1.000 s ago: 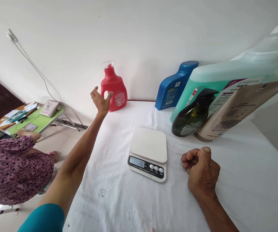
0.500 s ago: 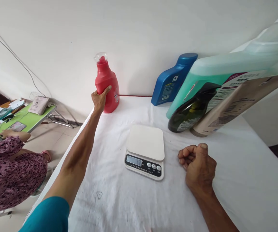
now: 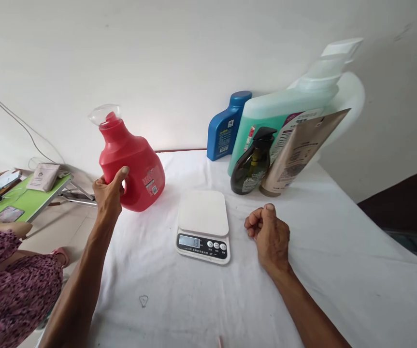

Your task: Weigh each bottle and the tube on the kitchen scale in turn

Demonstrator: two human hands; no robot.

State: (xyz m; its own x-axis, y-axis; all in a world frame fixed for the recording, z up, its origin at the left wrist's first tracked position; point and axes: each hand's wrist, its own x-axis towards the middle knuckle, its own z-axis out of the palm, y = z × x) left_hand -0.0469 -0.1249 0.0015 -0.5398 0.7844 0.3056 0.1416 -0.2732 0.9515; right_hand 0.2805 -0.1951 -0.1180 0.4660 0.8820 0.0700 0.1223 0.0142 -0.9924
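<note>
We are gripping the red bottle with our left hand, fingers wrapped through its handle and the thumb pressing on the near side. The bottle is hanging clear of the white table, above its left part, with its long axis tilting so the clear cap is leaning up and to the left, away from us. Our right hand is resting on the table in a loose fist, thumb on top, pinching nothing.

The scale is lying just to the right of the red bottle and a little nearer to us, between our two hands; its white platform is carrying nothing. The left hand is the one holding the load, while the right fist is sitting close beside the scale's right edge.

Behind the scale, well apart from the bottle, we are seeing a blue bottle, a big teal jug, a dark pump bottle and a tan pouch crowding the wall. The table's left edge is running right under our left forearm, and past it a person in a patterned sleeve is sitting near a green desk.
</note>
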